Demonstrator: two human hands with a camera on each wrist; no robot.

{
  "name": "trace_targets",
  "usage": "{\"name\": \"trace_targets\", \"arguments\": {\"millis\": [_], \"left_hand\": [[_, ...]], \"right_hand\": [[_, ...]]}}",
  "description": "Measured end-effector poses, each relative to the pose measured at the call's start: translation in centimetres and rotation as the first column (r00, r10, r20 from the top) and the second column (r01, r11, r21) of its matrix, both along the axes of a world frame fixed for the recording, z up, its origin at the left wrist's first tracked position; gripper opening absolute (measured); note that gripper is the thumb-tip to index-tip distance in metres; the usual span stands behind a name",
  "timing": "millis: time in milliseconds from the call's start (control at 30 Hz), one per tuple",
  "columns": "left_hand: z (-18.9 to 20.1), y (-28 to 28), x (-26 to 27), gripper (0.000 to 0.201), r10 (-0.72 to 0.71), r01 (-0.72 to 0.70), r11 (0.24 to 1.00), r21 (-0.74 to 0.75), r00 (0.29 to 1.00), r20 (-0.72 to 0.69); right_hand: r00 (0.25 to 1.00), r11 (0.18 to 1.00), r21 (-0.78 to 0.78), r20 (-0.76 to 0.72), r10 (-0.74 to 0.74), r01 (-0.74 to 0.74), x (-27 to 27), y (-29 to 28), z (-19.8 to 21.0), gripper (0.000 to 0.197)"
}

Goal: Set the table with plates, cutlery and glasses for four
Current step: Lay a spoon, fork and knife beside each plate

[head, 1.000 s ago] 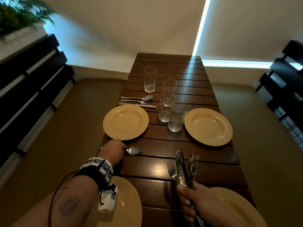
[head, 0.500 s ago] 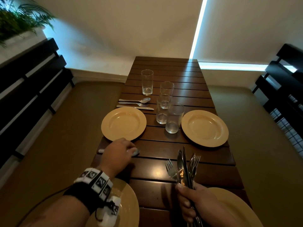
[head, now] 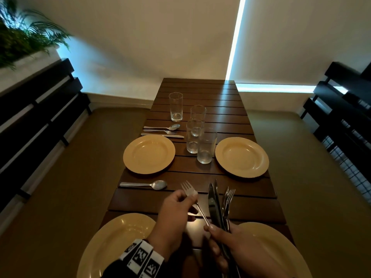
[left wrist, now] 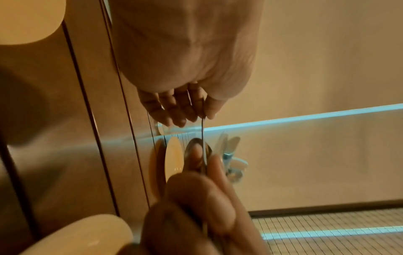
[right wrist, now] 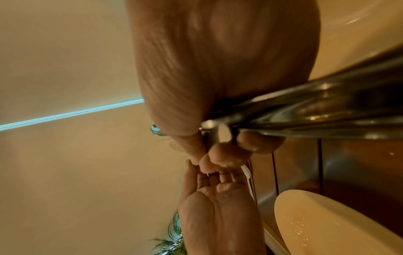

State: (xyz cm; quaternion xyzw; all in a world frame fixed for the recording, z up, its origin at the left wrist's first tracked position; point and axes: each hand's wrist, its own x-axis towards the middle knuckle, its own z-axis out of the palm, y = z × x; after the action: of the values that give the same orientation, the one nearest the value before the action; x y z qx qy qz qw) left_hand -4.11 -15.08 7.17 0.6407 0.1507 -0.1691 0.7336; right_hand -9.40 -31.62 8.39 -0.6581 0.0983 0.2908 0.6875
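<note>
My left hand (head: 191, 196) pinches a fork (head: 187, 189) just below its tines; the fork's handle runs back to my right thumb. In the left wrist view the fork (left wrist: 203, 127) shows edge-on between my fingers (left wrist: 185, 110). My right hand (head: 224, 235) grips a bundle of knives and forks (head: 217, 199), points up, over the near table; the right wrist view shows the bundle (right wrist: 305, 112) in the fist. A spoon (head: 144, 185) lies alone on the table (head: 200, 177). Yellow plates sit far left (head: 149, 154), far right (head: 242, 156), near left (head: 114, 245) and near right (head: 281, 251).
Several empty glasses stand mid-table: one apart (head: 176, 106), the rest clustered (head: 206, 145). A spoon, fork and knife set (head: 162, 131) lies beyond the far left plate. Dark benches (head: 30, 117) flank both sides; a plant (head: 24, 37) stands at the far left.
My left hand let go of the spoon, which stays on the table, moved right to the bundle and took a fork by its head. The right hand stayed put.
</note>
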Motion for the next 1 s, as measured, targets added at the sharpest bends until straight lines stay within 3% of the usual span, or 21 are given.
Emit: {"name": "trace_targets", "arguments": {"millis": [67,200,400,467,533,567,633,667,733,867,1000], "left_hand": [[0.2,0.1,-0.3,0.024,0.0,0.0,1.0,-0.029,1.0,-0.001],[0.3,-0.9,-3.1,0.028,-0.104,0.067,0.962,-0.265,0.986,-0.127],[-0.6,1.9,0.2,0.025,0.246,-0.277,0.92,-0.277,0.959,-0.143],[-0.8,4.7,2.4,0.024,0.257,-0.27,0.946,-0.178,0.962,-0.094],[-1.5,8.0,4.4,0.022,0.174,-0.176,0.974,0.145,0.984,0.03],[-2.2,9.7,5.5,0.021,0.086,-0.12,0.926,0.358,0.99,0.109],[-3.0,12.4,7.2,0.016,-0.176,0.01,0.707,0.707,0.971,0.162],[-3.4,13.4,7.7,0.014,-0.27,0.067,0.595,0.801,0.955,0.12],[-4.0,14.8,8.6,0.013,-0.342,0.139,0.461,0.876,0.939,0.031],[-5.3,15.6,9.7,0.009,-0.425,0.227,0.275,0.934,0.9,-0.094],[-6.8,15.8,10.7,0.012,-0.471,0.301,0.204,0.931,0.864,-0.177]], "right_hand": [[0.999,0.999,0.015,-0.001,-0.033,0.033,-0.5,-0.1,-0.1,0.057],[0.999,0.996,0.069,-0.009,-0.049,0.05,-0.9,-0.3,0.0,0.041],[0.998,0.999,0.033,-0.059,-0.025,0.027,-1.4,-0.6,-0.2,0.026],[0.994,0.997,0.047,-0.096,-0.048,0.053,-1.4,-0.7,-0.3,0.024],[0.988,0.996,0.042,-0.134,-0.076,0.082,-1.5,-0.9,-0.4,0.023],[0.986,0.995,0.042,-0.145,-0.085,0.092,-1.4,-1.1,-0.4,0.023],[0.982,0.992,0.055,-0.155,-0.104,0.114,-1.4,-1.3,-0.4,0.022],[0.981,0.991,0.057,-0.157,-0.112,0.122,-1.3,-1.4,-0.4,0.022],[0.98,0.991,0.055,-0.164,-0.115,0.126,-1.2,-1.5,-0.4,0.023],[0.975,0.99,0.058,-0.188,-0.114,0.127,-0.8,-1.7,-0.8,0.026],[0.968,0.988,0.052,-0.214,-0.13,0.144,-0.5,-1.6,-1.1,0.026]]}}
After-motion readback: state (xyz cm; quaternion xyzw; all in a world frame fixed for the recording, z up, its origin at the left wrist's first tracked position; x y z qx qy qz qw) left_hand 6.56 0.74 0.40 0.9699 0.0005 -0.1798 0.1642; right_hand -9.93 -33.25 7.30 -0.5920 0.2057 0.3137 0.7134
